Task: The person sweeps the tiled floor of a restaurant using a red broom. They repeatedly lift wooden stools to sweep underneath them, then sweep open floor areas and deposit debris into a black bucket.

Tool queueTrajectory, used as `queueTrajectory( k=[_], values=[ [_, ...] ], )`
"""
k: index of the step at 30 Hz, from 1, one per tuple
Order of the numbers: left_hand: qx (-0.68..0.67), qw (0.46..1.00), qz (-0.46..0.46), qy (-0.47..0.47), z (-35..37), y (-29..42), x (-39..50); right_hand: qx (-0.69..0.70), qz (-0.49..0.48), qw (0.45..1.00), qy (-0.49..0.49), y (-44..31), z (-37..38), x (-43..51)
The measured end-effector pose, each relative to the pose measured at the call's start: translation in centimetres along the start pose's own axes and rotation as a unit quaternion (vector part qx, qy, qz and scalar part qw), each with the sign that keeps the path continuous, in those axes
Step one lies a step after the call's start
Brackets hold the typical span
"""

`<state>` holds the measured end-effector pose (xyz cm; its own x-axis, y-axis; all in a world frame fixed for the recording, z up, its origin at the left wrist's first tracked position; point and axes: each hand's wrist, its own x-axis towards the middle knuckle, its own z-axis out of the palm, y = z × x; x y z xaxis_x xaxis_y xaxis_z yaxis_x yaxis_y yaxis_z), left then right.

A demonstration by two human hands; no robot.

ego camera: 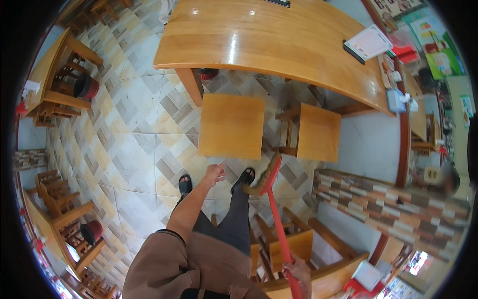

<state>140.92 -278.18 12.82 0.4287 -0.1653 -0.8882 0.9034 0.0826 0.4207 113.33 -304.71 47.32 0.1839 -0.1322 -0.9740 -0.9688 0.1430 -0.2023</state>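
My right hand (297, 270) grips the red handle of a broom (277, 220). The broom's bristle head (267, 175) is raised at the far end of the handle, between my foot and the stools. Nothing is in my left hand (215, 174), which hangs over the tiled floor (136, 160) with its fingers apart. Just beyond that hand stands a square wooden stool (231, 126). To its right, a second wooden stool (319, 131) sits partly under the edge of a long wooden table (254, 37).
A menu stand (368, 43) and a tissue box (396, 100) are at the table's right end. More stools (291, 249) stand beside my right leg. Dark red bins (86, 86) sit by tables at the left. A low brick-patterned wall (381, 205) runs along the right, with a person (448, 179) beyond it.
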Motion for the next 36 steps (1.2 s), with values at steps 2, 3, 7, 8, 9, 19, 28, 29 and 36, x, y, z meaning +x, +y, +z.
queueTrajectory(
  k=[2,3,7,8,9,19,28,29,36],
  values=[
    [-0.125,0.992,0.002,0.035,2.3,0.1,4.5,0.003,-0.008,1.000,-0.015,0.2,-3.2,4.8],
    [-0.190,0.981,-0.007,0.040,3.2,0.4,6.8,0.023,0.011,1.000,-0.008,0.7,-4.2,6.3],
    [-0.414,0.904,0.032,0.103,3.9,-1.1,10.6,-0.087,0.085,0.992,0.026,1.3,-7.4,10.0],
    [-0.386,0.917,0.061,0.080,3.5,-1.7,10.5,-0.095,0.064,0.993,0.005,0.9,-7.6,10.5],
    [-0.357,0.928,0.085,0.058,3.0,-2.2,10.2,-0.107,0.080,0.991,-0.005,0.1,-7.6,11.1],
    [-0.286,0.947,0.017,0.148,-4.3,-7.6,0.1,-0.050,-0.009,0.995,-0.082,-17.3,-3.9,18.8],
    [-0.390,0.913,0.067,0.100,-4.7,-12.0,0.8,0.086,-0.276,0.943,-0.166,-36.9,7.2,39.7],
    [-0.411,0.902,0.058,0.121,-4.4,-12.2,1.2,0.071,-0.246,0.957,-0.135,-37.1,6.7,39.9],
    [-0.496,0.859,0.091,0.091,-3.5,-11.8,2.8,-0.060,-0.223,0.973,-0.025,-26.2,1.6,28.9]
  ],
)
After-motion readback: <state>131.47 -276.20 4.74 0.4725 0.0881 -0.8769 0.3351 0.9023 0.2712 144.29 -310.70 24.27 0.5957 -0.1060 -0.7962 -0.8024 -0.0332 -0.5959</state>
